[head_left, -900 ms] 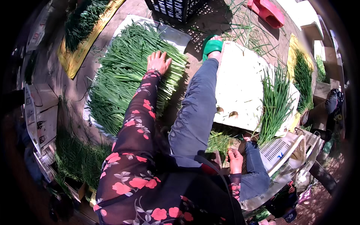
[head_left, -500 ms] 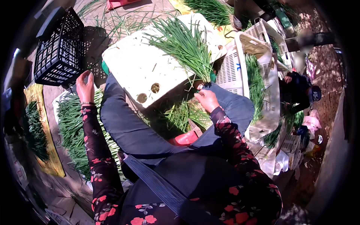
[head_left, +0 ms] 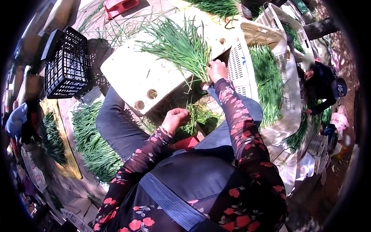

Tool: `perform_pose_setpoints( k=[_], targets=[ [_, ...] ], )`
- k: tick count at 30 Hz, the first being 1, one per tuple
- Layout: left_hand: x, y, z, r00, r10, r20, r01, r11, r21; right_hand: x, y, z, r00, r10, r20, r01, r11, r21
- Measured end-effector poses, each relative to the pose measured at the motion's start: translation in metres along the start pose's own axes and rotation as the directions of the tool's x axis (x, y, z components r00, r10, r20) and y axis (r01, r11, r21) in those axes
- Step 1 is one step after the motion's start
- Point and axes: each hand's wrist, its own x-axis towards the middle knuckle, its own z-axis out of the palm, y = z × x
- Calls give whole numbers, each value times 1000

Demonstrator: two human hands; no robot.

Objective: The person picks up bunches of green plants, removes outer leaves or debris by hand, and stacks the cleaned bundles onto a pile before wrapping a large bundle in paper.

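A loose bunch of long green chives (head_left: 181,48) lies across a white board with round holes (head_left: 127,73) in front of my knees. My right hand (head_left: 217,71) is closed around the stem ends at the board's right edge. Lower and nearer to me, my left hand (head_left: 176,120) is closed, thumb against fingers, over a heap of loose green trimmings (head_left: 203,118) between my legs. Green blades show by its fingertips, but whether it pinches any is unclear. Partly covered by my left forearm, a red object (head_left: 186,143) lies below the heap.
At left are a black plastic crate (head_left: 66,63) and a thick row of chives (head_left: 92,139). Right of my knee stands a cream crate (head_left: 291,100) filled with chives (head_left: 266,85). Another person (head_left: 326,83) works at the far right. A red item (head_left: 119,7) lies at the back.
My left hand has come in from beside the black crate to above the trimmings, and its fingers have closed. My right hand has moved up onto the stem ends. The view has shifted slightly.
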Motion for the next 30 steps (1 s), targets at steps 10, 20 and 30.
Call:
perform_pose_setpoints(
  k=[10, 20, 30],
  targets=[
    [65, 43, -29, 963, 125, 239, -11, 904, -427, -121, -70, -17, 889, 29, 458, -402, 532, 746],
    [69, 8, -35, 946, 176, 271, -7, 850, -527, -145, -114, -2, 996, 40, 83, -75, 874, 480],
    [72, 37, -95, 940, 261, 221, 1, 643, -765, -153, -83, -72, 472, -434, 768, -290, 746, 600]
  ],
)
